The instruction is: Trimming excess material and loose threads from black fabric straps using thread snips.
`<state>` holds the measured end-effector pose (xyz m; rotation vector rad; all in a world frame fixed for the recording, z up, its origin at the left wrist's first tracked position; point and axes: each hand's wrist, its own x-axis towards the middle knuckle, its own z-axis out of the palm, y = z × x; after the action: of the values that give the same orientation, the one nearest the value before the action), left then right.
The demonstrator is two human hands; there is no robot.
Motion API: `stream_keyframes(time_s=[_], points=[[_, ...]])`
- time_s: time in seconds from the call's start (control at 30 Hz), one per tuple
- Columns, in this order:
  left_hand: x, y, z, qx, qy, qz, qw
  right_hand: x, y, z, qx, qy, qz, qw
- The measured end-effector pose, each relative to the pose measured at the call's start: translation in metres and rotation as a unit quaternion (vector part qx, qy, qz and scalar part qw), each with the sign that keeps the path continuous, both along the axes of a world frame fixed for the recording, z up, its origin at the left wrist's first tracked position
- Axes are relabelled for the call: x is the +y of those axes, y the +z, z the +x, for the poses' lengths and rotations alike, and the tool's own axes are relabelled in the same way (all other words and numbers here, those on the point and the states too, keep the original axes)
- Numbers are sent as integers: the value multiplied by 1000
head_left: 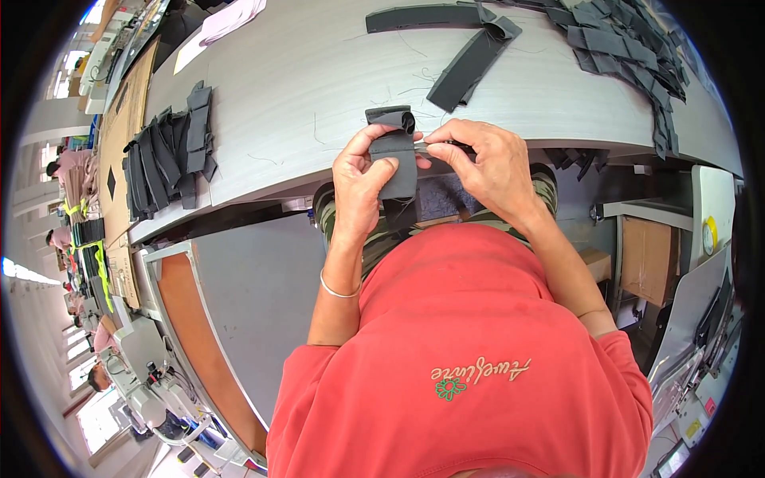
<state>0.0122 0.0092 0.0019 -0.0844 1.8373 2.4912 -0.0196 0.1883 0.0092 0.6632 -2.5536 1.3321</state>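
My left hand [357, 177] pinches a dark grey fabric strip [394, 145] above the table's near edge, thumb on top and fingers mostly behind. The strip's far end curls into a loop, and its near end hangs down toward my lap. In my right hand [490, 166] is a small dark-handled tool [460, 146] with a metal tip, closed between thumb and fingers. That tip meets the strip's right edge; its exact shape is too small to make out. Farther back on the table lie two similar dark strips [466, 70], one of them curled at its end.
A heap of dark strips [617, 49] covers the table's far right. More strips [169, 151] lie in a row at the left. Loose threads dot the grey tabletop [279, 88]. Beneath it at right sits a cardboard box [647, 259]; a grey panel [255, 279] stands at left.
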Motion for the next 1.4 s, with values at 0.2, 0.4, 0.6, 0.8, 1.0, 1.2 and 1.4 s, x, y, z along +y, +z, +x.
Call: stream_keyframes(time_s=[0.2,0.4,0.6,0.8,1.0,1.2,1.4], points=[[-4,0,1,-13,3,62,998,4,6,1,-83,-8,-13,996],[-2,2,1,-10,4,56,998,1,4,1,-46,0,-16,999],[-1,2,1,-10,7,21,1000,-1,3,0,-24,-1,1,1000],[-1,-1,1,-8,-6,32,999,-1,0,0,-11,6,-22,1000],[-3,-3,1,-3,-6,42,999,1,2,1,-36,-10,-14,999],[-2,0,0,-10,-2,60,998,0,3,1,-29,-12,-8,999],[0,1,1,-6,0,31,1000,0,6,2,-46,-12,6,999]])
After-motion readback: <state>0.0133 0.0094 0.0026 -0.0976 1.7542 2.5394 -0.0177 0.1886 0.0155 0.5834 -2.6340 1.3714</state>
